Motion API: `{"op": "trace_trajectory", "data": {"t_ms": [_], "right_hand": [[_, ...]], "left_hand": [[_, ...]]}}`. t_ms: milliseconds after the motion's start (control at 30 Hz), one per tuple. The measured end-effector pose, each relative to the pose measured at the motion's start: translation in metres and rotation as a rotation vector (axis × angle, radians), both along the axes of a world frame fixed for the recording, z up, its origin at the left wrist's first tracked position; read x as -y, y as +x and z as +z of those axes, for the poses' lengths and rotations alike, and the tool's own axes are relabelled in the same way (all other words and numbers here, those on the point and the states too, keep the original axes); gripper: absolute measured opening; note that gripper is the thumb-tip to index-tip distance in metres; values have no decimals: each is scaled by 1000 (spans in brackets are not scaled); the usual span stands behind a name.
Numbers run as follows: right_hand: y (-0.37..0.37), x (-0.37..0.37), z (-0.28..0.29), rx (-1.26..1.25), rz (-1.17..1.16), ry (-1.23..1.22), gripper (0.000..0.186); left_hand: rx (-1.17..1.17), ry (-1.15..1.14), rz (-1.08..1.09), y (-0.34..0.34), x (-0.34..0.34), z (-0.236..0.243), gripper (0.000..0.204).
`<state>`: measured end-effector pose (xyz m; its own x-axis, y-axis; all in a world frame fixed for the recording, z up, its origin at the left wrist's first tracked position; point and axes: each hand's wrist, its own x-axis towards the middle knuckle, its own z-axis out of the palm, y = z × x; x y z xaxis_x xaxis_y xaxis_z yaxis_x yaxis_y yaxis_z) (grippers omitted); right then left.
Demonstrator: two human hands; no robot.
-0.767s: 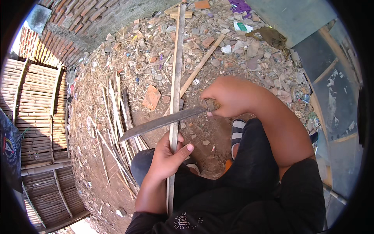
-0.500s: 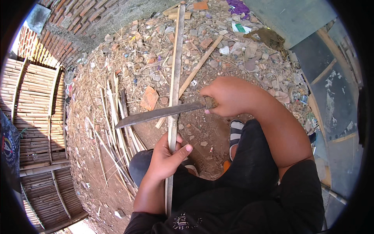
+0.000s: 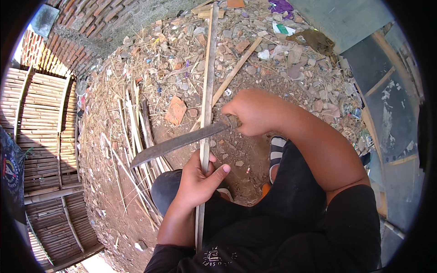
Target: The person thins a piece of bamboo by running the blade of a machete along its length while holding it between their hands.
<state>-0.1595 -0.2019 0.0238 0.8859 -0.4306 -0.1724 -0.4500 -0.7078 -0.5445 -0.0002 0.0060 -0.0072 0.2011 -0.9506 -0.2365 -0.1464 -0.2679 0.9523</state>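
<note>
A long, narrow wooden strip [image 3: 209,77] runs from near my body out over the rubble ahead. My left hand [image 3: 200,177] is closed around its nearer part, thumb lying to the right. In my right hand [image 3: 255,111] is the handle of a machete [image 3: 177,142], gripped from the right side. Its dark blade lies across the strip just beyond my left fingers, with the tip pointing left and slightly toward me. The blade seems to touch the strip, and part of the handle is hidden in my fist.
Split strips [image 3: 136,132] lie in a bundle on the left ground. Another wooden slat [image 3: 236,66] slants beneath the held strip. A broken brick piece [image 3: 175,110] rests ahead amid rubble. A bamboo wall [image 3: 41,123] stands left, grey panels [image 3: 391,123] right.
The machete and my right hand have shifted left and a little nearer to me, with the blade tip lower. My left hand still grips the strip, slightly further right in view.
</note>
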Motion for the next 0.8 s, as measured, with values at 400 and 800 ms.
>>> {"op": "trace_trajectory", "data": {"t_ms": [400, 800], "right_hand": [[6, 30, -37, 195, -165, -1, 37], [4, 30, -30, 202, -171, 130, 26]], "left_hand": [[56, 77, 18, -5, 2, 9, 31], [-147, 118, 25, 2, 4, 19, 30]]}}
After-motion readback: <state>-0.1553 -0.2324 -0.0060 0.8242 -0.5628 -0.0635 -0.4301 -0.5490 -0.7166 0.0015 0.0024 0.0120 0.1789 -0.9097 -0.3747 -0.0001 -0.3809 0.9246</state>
